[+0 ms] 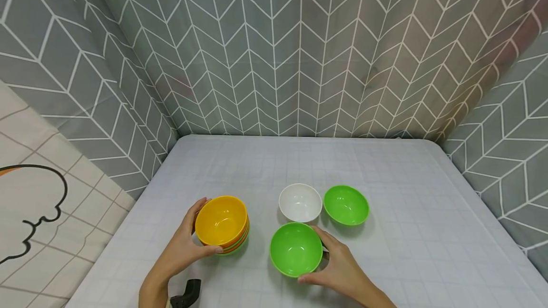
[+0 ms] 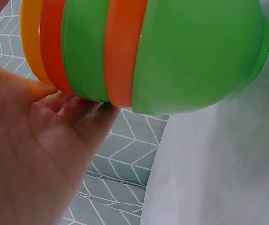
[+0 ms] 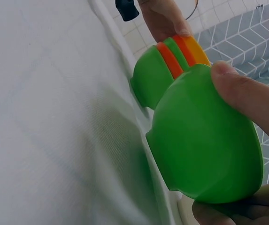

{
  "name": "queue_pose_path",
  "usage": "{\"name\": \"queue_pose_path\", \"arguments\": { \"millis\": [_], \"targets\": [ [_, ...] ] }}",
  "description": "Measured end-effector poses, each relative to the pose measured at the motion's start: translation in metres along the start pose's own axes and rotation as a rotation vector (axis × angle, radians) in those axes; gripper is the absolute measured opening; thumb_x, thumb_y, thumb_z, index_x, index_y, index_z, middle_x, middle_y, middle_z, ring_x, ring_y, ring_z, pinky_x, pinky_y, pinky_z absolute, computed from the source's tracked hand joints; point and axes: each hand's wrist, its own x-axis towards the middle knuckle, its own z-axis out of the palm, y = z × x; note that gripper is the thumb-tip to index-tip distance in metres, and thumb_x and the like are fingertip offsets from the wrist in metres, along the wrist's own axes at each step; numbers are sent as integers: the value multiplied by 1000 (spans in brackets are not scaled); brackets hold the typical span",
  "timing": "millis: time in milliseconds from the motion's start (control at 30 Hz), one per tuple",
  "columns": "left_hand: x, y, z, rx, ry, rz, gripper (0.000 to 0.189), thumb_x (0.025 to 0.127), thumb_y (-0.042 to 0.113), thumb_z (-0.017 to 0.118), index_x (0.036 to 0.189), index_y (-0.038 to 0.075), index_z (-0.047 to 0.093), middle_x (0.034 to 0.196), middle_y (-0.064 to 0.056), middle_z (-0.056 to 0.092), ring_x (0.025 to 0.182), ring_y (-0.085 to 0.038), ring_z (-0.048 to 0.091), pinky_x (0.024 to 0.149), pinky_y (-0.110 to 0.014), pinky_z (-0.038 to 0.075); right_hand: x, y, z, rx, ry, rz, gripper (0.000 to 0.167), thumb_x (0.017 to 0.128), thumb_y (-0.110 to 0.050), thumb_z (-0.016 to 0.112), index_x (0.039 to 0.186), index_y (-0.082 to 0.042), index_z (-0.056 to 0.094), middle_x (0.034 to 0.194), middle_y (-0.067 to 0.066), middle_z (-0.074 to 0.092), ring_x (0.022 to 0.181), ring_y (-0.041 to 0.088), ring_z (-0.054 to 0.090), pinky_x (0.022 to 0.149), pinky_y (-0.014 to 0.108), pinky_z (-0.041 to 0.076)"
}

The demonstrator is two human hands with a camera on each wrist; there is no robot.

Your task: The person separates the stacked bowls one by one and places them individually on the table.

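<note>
My left hand [image 1: 185,247] is curled round a stack of nested bowls at the left of the table. A yellow bowl [image 1: 221,221] is on top; orange and green ones alternate under it, ending in a deep green bowl [image 2: 200,56] at the bottom. My right hand [image 1: 340,263] grips a single green bowl [image 3: 204,136] by its side, with the thumb at the rim and the fingers behind. In the head view this bowl [image 1: 296,250] faces up, with nothing in it. Just beyond it is a white bowl [image 1: 300,203], and another green bowl [image 1: 346,206] sits to the right of that.
A pale, faintly checked cloth covers the table [image 1: 419,232]. Grey patterned curtains [image 1: 274,51] hang behind and at both sides. A black curved object [image 1: 186,293] shows beside my left wrist.
</note>
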Motion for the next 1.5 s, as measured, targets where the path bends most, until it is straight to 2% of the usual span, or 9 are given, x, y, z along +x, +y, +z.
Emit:
{"name": "queue_pose_path", "arguments": {
  "millis": [333,500,700,933,1133,1267,1367,1500],
  "targets": [
    [-1,2,0,2,-4,9,113,66,30,90,153,21,19,155,-13,25,137,-37,30,108,-64,22,-2,5,0,0,-19,86,108,52,-39,95,138,5,46,133,13,54,117,26,54,93,35,50],
    [-1,3,0,-1,-2,0,113,66,28,90,153,20,19,155,-13,25,138,-36,29,108,-63,22,-2,8,0,-6,-30,89,110,53,-40,94,139,6,44,135,15,53,119,28,53,95,38,49],
    [-2,5,0,-11,2,-6,113,66,26,90,153,16,20,154,-14,26,137,-36,30,108,-63,22,-2,10,-2,39,-55,67,109,55,-38,93,140,7,41,139,19,49,119,32,53,91,35,51],
    [-2,5,1,-11,1,-18,113,67,26,90,153,15,19,155,-14,26,138,-36,29,108,-62,22,-5,8,-6,-78,-73,50,114,55,-46,91,141,8,40,140,19,48,126,34,47,100,52,41],
    [-3,5,1,1,4,-13,112,67,28,90,153,16,20,154,-14,28,137,-35,31,108,-61,23,-7,6,-6,-80,-93,87,118,55,-49,90,144,6,36,143,18,45,129,35,45,101,57,38],
    [-3,5,1,2,5,-12,112,67,28,90,153,16,20,154,-13,27,137,-35,31,108,-61,24,-8,5,-9,-14,-97,106,121,55,-44,91,146,7,30,142,20,44,123,34,50,99,49,44],
    [-3,5,2,-4,6,-21,112,67,27,90,153,16,20,154,-13,27,137,-35,30,108,-61,23,-7,5,-16,37,-64,88,119,55,-40,92,145,9,30,137,19,49,118,34,54,94,41,49],
    [-3,4,3,-13,8,-31,113,66,27,90,153,15,20,155,-13,27,138,-35,30,109,-62,22,-3,2,-28,39,-15,43,114,57,-39,91,144,6,34,129,14,55,116,32,56,92,36,50]
  ]
}}
